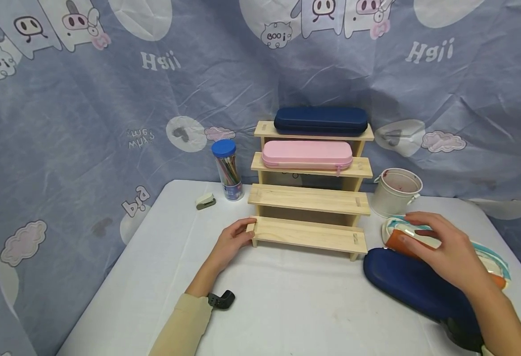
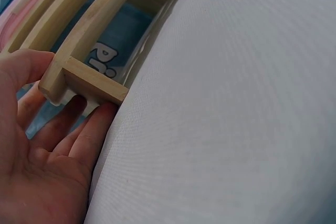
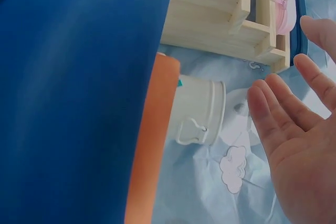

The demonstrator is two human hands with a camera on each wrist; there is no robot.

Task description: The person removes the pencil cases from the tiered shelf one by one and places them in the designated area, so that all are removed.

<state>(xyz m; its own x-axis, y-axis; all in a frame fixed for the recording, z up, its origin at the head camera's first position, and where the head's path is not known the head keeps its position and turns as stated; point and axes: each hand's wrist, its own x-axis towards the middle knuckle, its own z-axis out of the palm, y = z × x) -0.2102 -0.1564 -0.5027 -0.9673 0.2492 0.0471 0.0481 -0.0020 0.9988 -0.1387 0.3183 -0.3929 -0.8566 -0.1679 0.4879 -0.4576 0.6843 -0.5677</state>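
Note:
A wooden step shelf with several tiers stands at the back of the table. My left hand grips the left end of its lowest step, the thumb on the board and the other fingers at the end panel in the left wrist view. On the right, my right hand hovers above a dark blue case and an orange, white and teal case. Its fingers are apart with nothing between them in the right wrist view. The upper tiers bear a pink case and, above it, a navy case.
A cream bucket stands right of the shelf. To the left are a clear jar of pencils with a blue lid and a small stapler. Printed blue cloth hangs behind the white table.

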